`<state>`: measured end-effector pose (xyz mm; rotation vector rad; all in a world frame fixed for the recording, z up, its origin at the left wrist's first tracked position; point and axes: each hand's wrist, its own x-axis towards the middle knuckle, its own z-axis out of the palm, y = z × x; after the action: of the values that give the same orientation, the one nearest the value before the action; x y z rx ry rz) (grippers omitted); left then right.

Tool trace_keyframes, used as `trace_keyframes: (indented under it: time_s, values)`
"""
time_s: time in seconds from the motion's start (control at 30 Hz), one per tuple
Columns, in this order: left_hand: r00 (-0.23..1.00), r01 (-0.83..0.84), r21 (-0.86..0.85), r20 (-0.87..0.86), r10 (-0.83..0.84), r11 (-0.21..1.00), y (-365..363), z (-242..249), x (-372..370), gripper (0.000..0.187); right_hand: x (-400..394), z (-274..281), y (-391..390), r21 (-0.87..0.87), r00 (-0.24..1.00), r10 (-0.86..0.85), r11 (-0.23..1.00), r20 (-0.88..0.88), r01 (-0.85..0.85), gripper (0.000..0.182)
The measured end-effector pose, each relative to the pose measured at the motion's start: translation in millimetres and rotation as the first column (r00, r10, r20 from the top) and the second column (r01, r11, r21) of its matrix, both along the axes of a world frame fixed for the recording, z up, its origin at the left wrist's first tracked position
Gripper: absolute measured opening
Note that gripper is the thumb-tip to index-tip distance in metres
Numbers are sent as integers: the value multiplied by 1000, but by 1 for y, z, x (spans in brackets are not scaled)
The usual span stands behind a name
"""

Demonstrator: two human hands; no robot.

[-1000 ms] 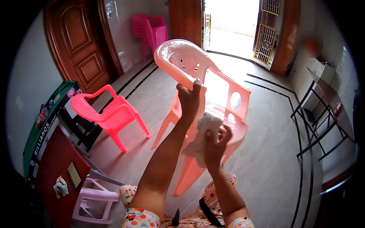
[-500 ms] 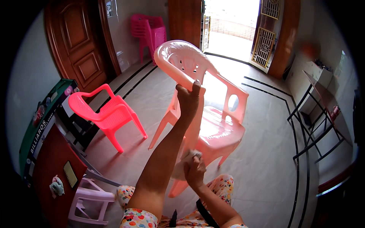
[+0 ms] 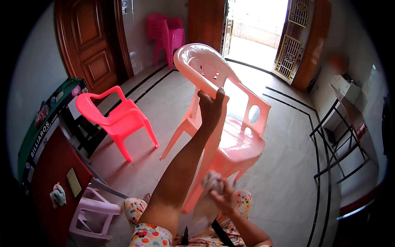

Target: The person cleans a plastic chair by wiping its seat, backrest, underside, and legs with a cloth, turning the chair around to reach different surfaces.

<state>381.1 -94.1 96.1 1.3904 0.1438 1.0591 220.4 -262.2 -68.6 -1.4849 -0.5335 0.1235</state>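
Observation:
A pale pink plastic armchair (image 3: pixel 242 144) stands in front of me, turned slightly so one armrest points my way. My left hand (image 3: pixel 211 105) is wrapped around the front end of that armrest, thumb on top. Lower down, by the chair's near front leg, my right hand (image 3: pixel 223 196) holds a whitish cloth (image 3: pixel 211 181), bunched at the top and hanging loose below. The right fingers are slightly blurred. The cloth overlaps the chair leg in this view.
A bright pink armchair (image 3: pixel 123 119) stands to the left, with stacked pink chairs (image 3: pixel 166 37) behind. Near left are a red-topped table (image 3: pixel 53 164), a lilac stool (image 3: pixel 92 210) and a green billiards box (image 3: pixel 41 131). A folding table (image 3: pixel 349 123) stands right.
My right hand has moved slightly right and down with the cloth, away from the chair leg. The left hand keeps its hold on the armrest. The view has shifted a little.

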Motion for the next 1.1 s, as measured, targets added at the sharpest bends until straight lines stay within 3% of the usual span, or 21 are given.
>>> trace_keyframes:
  time_s: [0.07, 0.13, 0.23, 0.3, 0.33, 0.37, 0.43, 0.47, 0.53, 0.67, 0.73, 0.83, 0.97, 1.03, 1.07, 1.1]
  values:
    - [1000, -23, -24, -16, 23, 999, -1, 0, 1, 56, 18, 48, -5, 132, 997, -56, 989, -53, 63, 41]
    - [1000, -20, -20, -5, 20, 1000, -1, 1, 0, 57, 28, 85, 3, 235, 968, -220, 941, -118, 242, 40]
    - [1000, -20, -10, 6, 20, 1000, 0, 1, 0, 58, 50, 87, 24, 284, 924, -380, 892, 43, 353, 45]
    - [1000, -23, -5, 5, 23, 1000, 0, -1, 1, 58, 68, 64, 37, -27, 719, -399, 865, 569, 502, 51]
    - [999, -33, 0, 14, 33, 999, 0, -2, 2, 57, 67, 46, 42, -233, 791, -302, 846, 531, 480, 56]
    - [999, -46, 5, 25, 45, 999, 1, -2, 4, 57, 64, 31, 53, -337, 710, -295, 723, 640, 603, 58]
    - [999, -27, -18, 20, 28, 999, 2, 2, 2, 55, 55, 17, 59, -261, 544, -267, 660, 795, 705, 57]
    - [1000, -6, -42, 14, 7, 999, 3, 2, 1, 53, 52, 11, 59, -271, 556, -262, 664, 789, 697, 57]
    - [999, -29, -14, -35, 28, 999, 2, 3, -3, 55, 35, 4, 56, -350, 692, -245, 721, 680, 599, 53]
    - [997, -71, 11, -15, 71, 997, -1, 4, -1, 60, 7, -27, 50, -366, 727, -201, 758, 656, 540, 48]
    - [998, -60, -11, -9, 60, 998, 0, 3, -1, 58, -10, -35, 50, -361, 860, -146, 864, 489, 352, 43]
    - [998, -59, 11, -27, 59, 998, 1, 4, -6, 58, -26, -43, 52, -437, 901, -28, 868, 433, 237, 40]
    - [998, -56, 31, -3, 56, 998, 3, 3, -7, 58, -48, -81, 57, -513, 895, 3, 820, 446, 253, 28]
    - [998, -28, 27, 59, 27, 999, 4, 3, -6, 57, -58, -108, 58, -587, 781, 71, 702, 620, 403, 11]
    - [998, -25, 28, 58, 23, 999, 3, 2, -7, 57, -62, -121, 57, -587, 783, 67, 701, 619, 404, 11]
    - [999, -4, 5, 35, 4, 1000, 2, 4, -10, 55, -66, -135, 55, -685, 722, 268, 625, 638, 374, 5]
